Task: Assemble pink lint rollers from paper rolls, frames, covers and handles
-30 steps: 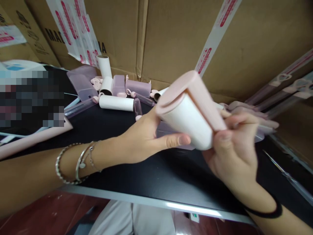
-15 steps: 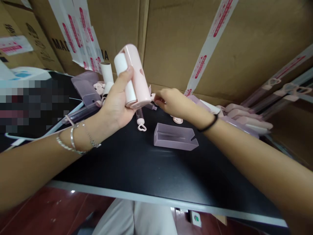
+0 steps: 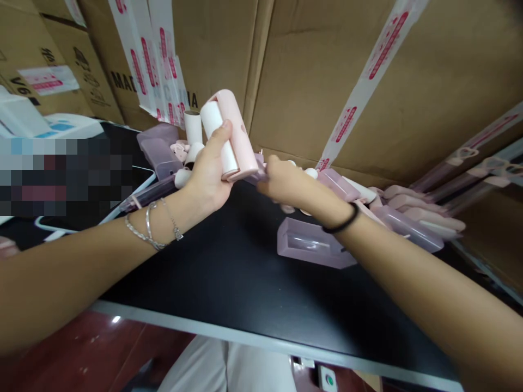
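Above the table [image 3: 229,267], 1 pink roller [image 3: 241,139], long axis tilted, top leftward

Curved pink casing [image 3: 240,142], tilted upright, white roll [image 3: 212,117] inside, in left grip [image 3: 210,177]

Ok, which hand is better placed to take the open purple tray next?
Probably the right hand: it's nearer the purple tray, while the left hand holds the pink holder with its white roll. Whether the right grips anything is unclear.
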The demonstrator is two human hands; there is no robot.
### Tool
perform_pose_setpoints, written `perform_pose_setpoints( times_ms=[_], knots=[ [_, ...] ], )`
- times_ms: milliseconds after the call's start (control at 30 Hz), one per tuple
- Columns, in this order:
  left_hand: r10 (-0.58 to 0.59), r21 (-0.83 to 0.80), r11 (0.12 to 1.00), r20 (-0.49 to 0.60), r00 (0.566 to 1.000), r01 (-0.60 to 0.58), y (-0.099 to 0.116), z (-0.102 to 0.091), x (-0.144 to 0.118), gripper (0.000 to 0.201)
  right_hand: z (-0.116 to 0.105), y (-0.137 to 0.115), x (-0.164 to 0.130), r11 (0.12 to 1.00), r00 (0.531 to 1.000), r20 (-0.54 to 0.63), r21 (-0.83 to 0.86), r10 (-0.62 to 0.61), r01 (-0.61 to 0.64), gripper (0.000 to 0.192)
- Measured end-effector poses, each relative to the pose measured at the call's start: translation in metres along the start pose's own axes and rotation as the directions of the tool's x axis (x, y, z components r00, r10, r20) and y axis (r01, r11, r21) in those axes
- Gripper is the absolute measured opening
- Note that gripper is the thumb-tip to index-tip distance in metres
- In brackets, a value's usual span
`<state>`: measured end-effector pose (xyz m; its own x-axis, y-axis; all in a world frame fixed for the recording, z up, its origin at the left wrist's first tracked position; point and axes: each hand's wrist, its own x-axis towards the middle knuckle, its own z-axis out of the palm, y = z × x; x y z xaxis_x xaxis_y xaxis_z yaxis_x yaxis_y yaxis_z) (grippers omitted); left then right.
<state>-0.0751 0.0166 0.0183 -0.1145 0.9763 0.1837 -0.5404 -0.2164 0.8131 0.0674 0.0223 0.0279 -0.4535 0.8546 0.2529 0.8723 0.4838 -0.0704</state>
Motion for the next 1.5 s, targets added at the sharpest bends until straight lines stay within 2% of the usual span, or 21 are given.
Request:
perform_pose_setpoints(
  times_ms=[33,100,200,267,367,467,633,800,1000,1133,1300,1433,1500],
  knots=[
    [0.007,-0.017,1.0,0.007,1.0,-0.007,-0.003,-0.001,-0.001,0.027,-0.007,0.009,-0.011,0.994,0.992,-0.075,-0.037,0.097,-0.1,0.018],
    [0.022,-0.013,1.0,0.039,0.999,-0.022,-0.012,-0.002,-0.003,0.032,-0.017,0.027,-0.039,0.988,0.963,-0.243,-0.072,0.116,-0.137,0.019],
    [0.007,0.047,0.999,0.145,0.989,-0.014,-0.023,-0.002,-0.011,0.038,-0.019,0.048,-0.085,0.993,0.895,-0.446,-0.116,-0.026,-0.03,0.028],
    [-0.042,0.077,0.997,0.214,0.976,0.026,-0.028,-0.001,-0.019,0.041,-0.015,0.055,-0.109,0.979,0.866,-0.486,-0.203,-0.117,0.018,0.034],
    [-0.097,0.105,0.992,0.262,0.96,0.071,-0.032,0.001,-0.032,0.045,-0.01,0.056,-0.131,0.955,0.888,-0.417,-0.286,-0.195,0.076,0.036],
    [-0.095,0.168,0.985,0.305,0.948,0.045,-0.035,0.0,-0.041,0.05,-0.01,0.052,-0.136,0.951,0.918,-0.342,-0.291,-0.203,0.102,0.035],
    [-0.069,0.284,0.958,0.354,0.933,-0.037,-0.038,-0.004,-0.046,0.058,-0.013,0.05,-0.136,0.942,0.913,-0.321,-0.297,-0.251,0.154,0.037],
    [-0.047,0.354,0.931,0.365,0.93,-0.093,-0.038,-0.006,-0.046,0.057,-0.011,0.051,-0.137,0.934,0.908,-0.332,-0.327,-0.255,0.142,0.038],
    [0.002,0.36,0.915,0.454,0.891,-0.185,-0.037,-0.006,-0.048,0.054,-0.014,0.046,-0.141,0.972,0.945,-0.253,-0.163,-0.206,0.168,0.037],
    [-0.005,0.375,0.908,0.46,0.888,-0.189,-0.037,-0.006,-0.049,0.055,-0.019,0.044,-0.144,0.99,0.976,-0.164,-0.048,-0.141,0.135,0.034],
    [0.009,0.37,0.904,0.48,0.877,-0.212,-0.037,-0.006,-0.051,0.055,-0.019,0.043,-0.144,0.97,0.964,-0.16,-0.153,-0.211,0.187,0.026],
    [-0.032,0.34,0.929,0.472,0.881,-0.148,-0.036,-0.003,-0.054,0.052,-0.019,0.042,-0.144,0.944,0.941,-0.201,-0.244,-0.272,0.221,0.027],
    [-0.035,0.347,0.925,0.487,0.873,-0.157,-0.034,-0.002,-0.055,0.05,-0.019,0.04,-0.145,0.939,0.94,-0.189,-0.254,-0.284,0.233,0.026]
  ],
)
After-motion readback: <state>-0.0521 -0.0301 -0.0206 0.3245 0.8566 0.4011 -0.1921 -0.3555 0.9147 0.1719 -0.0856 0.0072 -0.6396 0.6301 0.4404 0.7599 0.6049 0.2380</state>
